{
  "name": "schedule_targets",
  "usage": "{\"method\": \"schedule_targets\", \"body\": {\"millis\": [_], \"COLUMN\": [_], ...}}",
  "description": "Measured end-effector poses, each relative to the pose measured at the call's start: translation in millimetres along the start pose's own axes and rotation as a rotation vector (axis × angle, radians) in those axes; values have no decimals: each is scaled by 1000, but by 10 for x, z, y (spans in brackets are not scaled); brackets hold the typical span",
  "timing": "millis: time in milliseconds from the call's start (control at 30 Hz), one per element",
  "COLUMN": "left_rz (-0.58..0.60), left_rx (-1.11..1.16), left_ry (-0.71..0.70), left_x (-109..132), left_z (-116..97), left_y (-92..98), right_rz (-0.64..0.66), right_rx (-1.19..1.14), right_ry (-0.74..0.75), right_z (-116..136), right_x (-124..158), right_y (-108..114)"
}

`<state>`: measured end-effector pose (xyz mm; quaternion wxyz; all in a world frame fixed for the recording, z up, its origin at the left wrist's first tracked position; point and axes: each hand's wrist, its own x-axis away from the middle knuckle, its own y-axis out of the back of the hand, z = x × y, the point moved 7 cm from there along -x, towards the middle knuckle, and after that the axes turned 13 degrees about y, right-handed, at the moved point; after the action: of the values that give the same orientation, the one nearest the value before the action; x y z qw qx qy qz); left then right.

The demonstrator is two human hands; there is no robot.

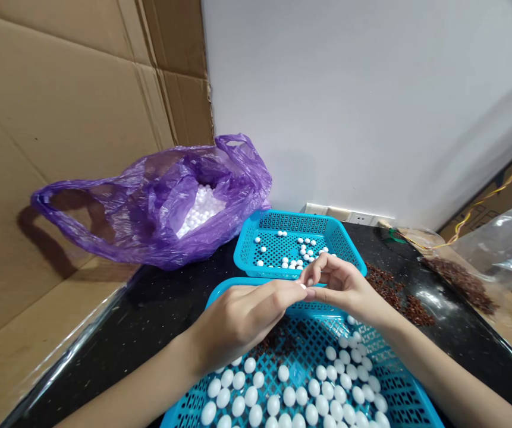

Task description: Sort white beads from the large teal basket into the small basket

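My left hand (242,318) and my right hand (342,285) meet fingertip to fingertip above the far rim of a near blue basket (398,395). Both hands are closed in a pinch on something small that I cannot make out. That basket holds several white oval beads (282,395) and a patch of dark reddish bits (282,342). Just beyond my hands stands a smaller blue basket (349,244) with several small white beads (298,252) scattered in it.
A purple plastic bag (157,205) of white beads lies at the back left against brown cardboard (59,119). Reddish-brown bits (393,291) are strewn on the black counter (157,309) to the right. A clear plastic bag (500,244) sits far right.
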<state>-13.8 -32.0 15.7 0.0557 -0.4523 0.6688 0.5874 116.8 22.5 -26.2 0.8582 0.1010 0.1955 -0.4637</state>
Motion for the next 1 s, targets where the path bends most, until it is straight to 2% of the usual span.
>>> {"method": "schedule_targets", "body": {"millis": [333, 700, 1000], "left_rz": [52, 42, 47], "left_rx": [67, 67, 84], "left_ry": [-3, -21, -3], "left_x": [4, 19, 19], "left_z": [6, 2, -1], "left_y": [-22, -6, 6], "right_rz": [3, -3, -55], "right_rx": [-31, -73, 7], "right_ry": [3, 2, 2], "right_z": [17, 29, 26], "right_x": [-1, -3, 13], "right_y": [-13, -35, -6]}}
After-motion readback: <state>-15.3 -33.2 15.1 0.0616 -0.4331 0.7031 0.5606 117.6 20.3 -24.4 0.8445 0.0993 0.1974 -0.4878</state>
